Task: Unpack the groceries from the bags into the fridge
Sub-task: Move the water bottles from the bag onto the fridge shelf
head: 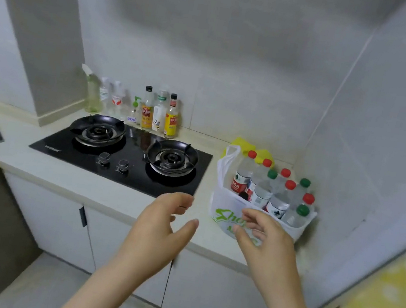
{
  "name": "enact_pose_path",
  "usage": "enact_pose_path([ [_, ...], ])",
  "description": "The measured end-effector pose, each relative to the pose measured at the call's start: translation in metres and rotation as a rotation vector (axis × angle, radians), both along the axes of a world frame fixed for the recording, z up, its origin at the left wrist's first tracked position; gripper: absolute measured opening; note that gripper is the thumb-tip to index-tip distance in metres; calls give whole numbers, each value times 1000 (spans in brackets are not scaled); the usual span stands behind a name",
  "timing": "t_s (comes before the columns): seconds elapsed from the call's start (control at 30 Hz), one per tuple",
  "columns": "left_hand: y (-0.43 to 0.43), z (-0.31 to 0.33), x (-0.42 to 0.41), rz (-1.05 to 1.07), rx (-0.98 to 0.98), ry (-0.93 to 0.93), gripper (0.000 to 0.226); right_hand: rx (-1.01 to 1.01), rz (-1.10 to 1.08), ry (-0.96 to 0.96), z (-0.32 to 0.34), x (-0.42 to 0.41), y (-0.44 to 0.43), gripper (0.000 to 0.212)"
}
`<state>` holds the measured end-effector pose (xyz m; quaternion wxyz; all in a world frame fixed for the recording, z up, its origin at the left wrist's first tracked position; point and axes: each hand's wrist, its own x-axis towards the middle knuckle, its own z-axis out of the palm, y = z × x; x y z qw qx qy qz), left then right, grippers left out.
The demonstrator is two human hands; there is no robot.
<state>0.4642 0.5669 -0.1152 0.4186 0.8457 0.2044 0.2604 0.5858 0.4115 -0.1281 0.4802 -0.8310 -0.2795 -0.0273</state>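
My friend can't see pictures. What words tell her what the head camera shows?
Two empty, open hands, left hand and right hand, are held out towards a white shopping bag with green lettering full of clear plastic water bottles with red and green caps. The bag stands on a pale countertop, right of a black glass two-burner gas hob.

The right hand (266, 240) covers part of the green print (224, 215) on the bag (223, 201).

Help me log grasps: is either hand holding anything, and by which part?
Nothing is held. The left hand and right hand are both open and empty, near the white green-lettered plastic shopping bag.
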Motion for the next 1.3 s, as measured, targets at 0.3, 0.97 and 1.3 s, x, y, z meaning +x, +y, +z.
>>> enact_pose_path([
  [0.3, 65, 4, 75, -128, -18, -2, 35, 6, -140, 36, 2, 53, 46, 28],
  [0.97, 90, -23, 222, -170, -69, 77, 32, -48, -207, 87, -19, 211, 57, 30],
  [1.3, 66, -62, 293, -164, -58, 143, 34, -183, -171, 67, -43, 294, 53, 33],
])
